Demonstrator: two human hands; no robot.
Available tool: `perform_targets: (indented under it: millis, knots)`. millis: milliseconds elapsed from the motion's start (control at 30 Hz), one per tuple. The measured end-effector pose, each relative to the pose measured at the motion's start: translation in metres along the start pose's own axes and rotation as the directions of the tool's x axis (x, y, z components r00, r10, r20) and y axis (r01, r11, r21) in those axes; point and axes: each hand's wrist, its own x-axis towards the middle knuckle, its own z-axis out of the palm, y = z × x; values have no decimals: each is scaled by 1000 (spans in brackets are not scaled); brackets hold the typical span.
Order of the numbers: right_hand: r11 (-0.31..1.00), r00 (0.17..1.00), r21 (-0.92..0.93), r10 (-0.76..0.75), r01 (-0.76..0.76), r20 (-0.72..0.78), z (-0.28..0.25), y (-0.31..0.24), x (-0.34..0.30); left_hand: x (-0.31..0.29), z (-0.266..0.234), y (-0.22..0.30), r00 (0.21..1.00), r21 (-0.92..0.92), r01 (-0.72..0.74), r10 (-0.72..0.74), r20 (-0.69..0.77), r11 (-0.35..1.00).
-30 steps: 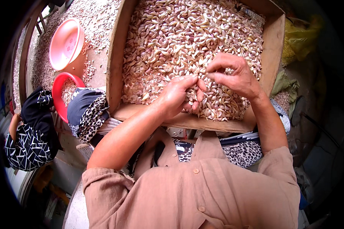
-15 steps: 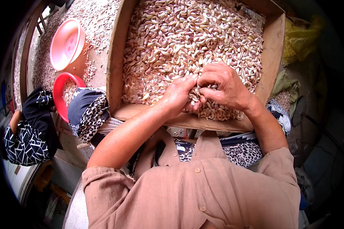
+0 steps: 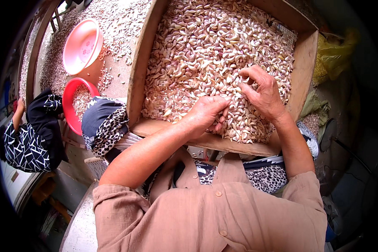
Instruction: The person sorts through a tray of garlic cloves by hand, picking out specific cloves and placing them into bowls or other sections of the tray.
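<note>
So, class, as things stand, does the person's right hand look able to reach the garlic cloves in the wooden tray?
Probably yes: the right hand is over the garlic cloves, inside the sides of the wooden tray, with nothing visible blocking it.

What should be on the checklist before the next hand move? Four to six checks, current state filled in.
1. Right hand open: ok, a gap shows between thumb and fingers.
2. Left hand free of cloves: cannot tell, it is curled and its palm is hidden.
3. Hands clear of each other: ok, garlic cloves show between them.
4. Cloves within reach: ok, they lie around both hands in the wooden tray.
5. Red basin free of contents: not ok, pale pieces lie in it.
</note>
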Motion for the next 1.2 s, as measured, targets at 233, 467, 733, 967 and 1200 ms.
perform_targets:
  millis: [233, 467, 733, 967, 1200]
  knots:
    - [978, 989, -175, -127, 113, -74, 11, 14, 5, -1, 7, -6, 998, 43, 36, -38, 40, 998]
    - [947, 971, -320, -50, -28, -233, 3, 26, 14, -5, 12, 0, 998, 45, 56, -58, 38, 997]
    - [931, 952, -324, 68, -168, -298, 8, 57, 20, -6, 13, 1, 999, 116, 46, -46, -3, 992]
    - [945, 955, -271, 106, -184, -277, 12, 54, 25, -3, 7, -2, 1000, 100, 21, -22, 10, 995]
    - [953, 961, -256, 91, -160, -261, 10, 51, 26, -2, 7, -5, 1000, 116, 8, -8, -1, 993]
